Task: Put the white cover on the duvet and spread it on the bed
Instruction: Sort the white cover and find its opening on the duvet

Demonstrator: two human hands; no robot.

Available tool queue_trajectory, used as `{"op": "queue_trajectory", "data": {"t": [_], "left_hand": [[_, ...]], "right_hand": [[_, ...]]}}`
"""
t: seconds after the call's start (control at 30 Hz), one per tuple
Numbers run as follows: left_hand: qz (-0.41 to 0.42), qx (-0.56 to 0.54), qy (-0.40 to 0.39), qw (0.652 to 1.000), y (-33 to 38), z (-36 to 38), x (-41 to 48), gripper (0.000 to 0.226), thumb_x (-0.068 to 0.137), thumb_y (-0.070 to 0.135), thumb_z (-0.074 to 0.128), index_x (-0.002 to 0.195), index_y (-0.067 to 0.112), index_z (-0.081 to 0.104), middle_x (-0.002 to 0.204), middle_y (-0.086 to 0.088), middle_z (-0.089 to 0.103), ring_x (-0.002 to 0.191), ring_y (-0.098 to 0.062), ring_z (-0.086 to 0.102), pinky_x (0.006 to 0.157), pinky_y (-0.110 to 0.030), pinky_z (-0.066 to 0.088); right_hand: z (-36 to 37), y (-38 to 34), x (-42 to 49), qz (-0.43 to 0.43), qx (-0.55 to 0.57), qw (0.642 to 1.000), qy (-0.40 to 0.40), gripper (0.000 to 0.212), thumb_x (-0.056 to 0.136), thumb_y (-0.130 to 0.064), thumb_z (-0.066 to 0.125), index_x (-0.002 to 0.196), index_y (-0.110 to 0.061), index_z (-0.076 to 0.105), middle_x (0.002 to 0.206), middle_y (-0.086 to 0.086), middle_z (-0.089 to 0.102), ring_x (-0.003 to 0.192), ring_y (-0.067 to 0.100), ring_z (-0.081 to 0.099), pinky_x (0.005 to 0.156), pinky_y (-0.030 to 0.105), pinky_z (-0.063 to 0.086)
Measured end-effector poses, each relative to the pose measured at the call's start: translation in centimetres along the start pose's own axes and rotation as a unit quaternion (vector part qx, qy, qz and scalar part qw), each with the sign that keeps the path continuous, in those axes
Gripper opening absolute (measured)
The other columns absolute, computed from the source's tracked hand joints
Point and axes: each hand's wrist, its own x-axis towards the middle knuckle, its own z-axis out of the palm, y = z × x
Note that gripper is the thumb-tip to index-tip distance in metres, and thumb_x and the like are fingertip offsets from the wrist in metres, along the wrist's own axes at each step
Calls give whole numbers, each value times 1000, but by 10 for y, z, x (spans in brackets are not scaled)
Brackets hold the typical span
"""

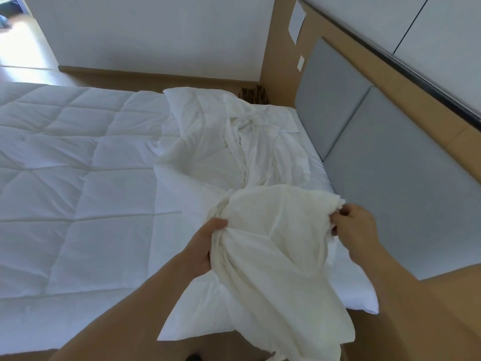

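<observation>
My left hand (205,243) and right hand (356,227) both clutch the bunched white cover (273,243) at six o'clock; duvet (78,165) lies flat at nine (find corners first, I reckon).

Cover (273,243), bunched between left hand (205,243) and right hand (356,227): creamy off-white, plain. Duvet (65,165), left of the left hand: brighter white, quilted in large stitched squares. Headboard (403,191), right of the right hand: 2 flat grey panels in a tan wood-tone surround (286,61). Wall (156,29), far beyond both hands: white. Floor (20,48), beyond and left of the hands: pale honey wood.
</observation>
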Motion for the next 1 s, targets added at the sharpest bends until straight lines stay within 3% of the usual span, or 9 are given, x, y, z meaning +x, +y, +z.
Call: {"op": "queue_trajectory", "data": {"t": [0.07, 0.13, 0.2, 0.4, 0.57, 0.67, 0.77, 0.87, 1.0], "left_hand": [[19, -8, 26, 999, 10, -16, -2, 49, 81, 27, 65, 128, 14, 62, 109, -15, 72, 90, -32, 71, 71, -41, 58], [37, -22, 47, 998, 17, -29, -2, 49, 83, 28, 61, 130, 13, 62, 111, -15, 72, 90, -32, 71, 74, -40, 58], [42, -38, 58, 997, 18, -27, 1, 51, 80, 30, 63, 128, 13, 64, 114, -16, 71, 93, -33, 70, 81, -42, 56], [22, -57, -59, 996, -10, 58, -4, 58, 80, 28, 67, 133, 6, 60, 128, -20, 64, 119, -37, 61, 101, -49, 49], [14, -147, -100, 984, -31, 62, -15, 44, 91, 24, 59, 131, 4, 63, 130, -23, 62, 116, -37, 63, 92, -48, 55], [9, -147, -42, 988, -34, 57, -14, 39, 97, 25, 51, 124, 3, 68, 119, -22, 68, 103, -35, 70, 79, -44, 59], [18, -101, 58, 993, -36, 51, -7, 41, 87, 27, 64, 119, 3, 69, 115, -20, 71, 104, -36, 69, 84, -46, 55], [27, -14, 118, 992, -32, 47, -3, 30, 89, 22, 66, 111, 3, 71, 108, -18, 73, 102, -37, 69, 92, -50, 54], [69, 153, 243, 955, -29, 2, -5, 27, 84, 26, 72, 104, 9, 73, 93, -10, 77, 88, -30, 72, 81, -44, 57]], "right_hand": [[-18, -3, 11, 8, 49, 998, 32, 18, 85, 2, 64, 78, 17, 56, 62, 17, 52, 48, 15, 52, 50, 24, 44], [-29, -1, 18, 22, 113, 992, 42, 16, 88, -1, 65, 86, 14, 61, 71, 17, 61, 60, 18, 61, 59, 35, 56], [-23, -4, 16, 45, 165, 985, 29, 13, 93, -3, 62, 92, 9, 64, 83, 16, 65, 71, 27, 63, 55, 32, 59], [34, -36, -17, 114, 263, 955, -83, 15, 98, -5, 57, 86, -5, 66, 81, 6, 71, 70, 18, 68, 63, 30, 57], [33, -57, -19, 163, 388, 898, -129, 15, 99, -4, 54, 93, -1, 68, 72, 3, 75, 63, 15, 72, 57, 26, 59], [16, -90, -4, 133, 441, 878, -127, 15, 99, -5, 53, 92, -2, 66, 69, 3, 74, 60, 13, 71, 55, 25, 59], [-13, -117, 22, 85, 476, 866, -130, 15, 99, -11, 53, 99, -5, 66, 82, 4, 76, 71, 15, 74, 61, 27, 60], [-58, -130, 52, 44, 488, 866, -103, 18, 102, -15, 48, 102, -7, 64, 78, 1, 76, 71, 12, 73, 62, 26, 60], [-132, -105, 95, 24, 486, 874, -8, 24, 104, -15, 45, 119, -8, 61, 75, -3, 76, 71, 8, 73, 59, 23, 57]]}}
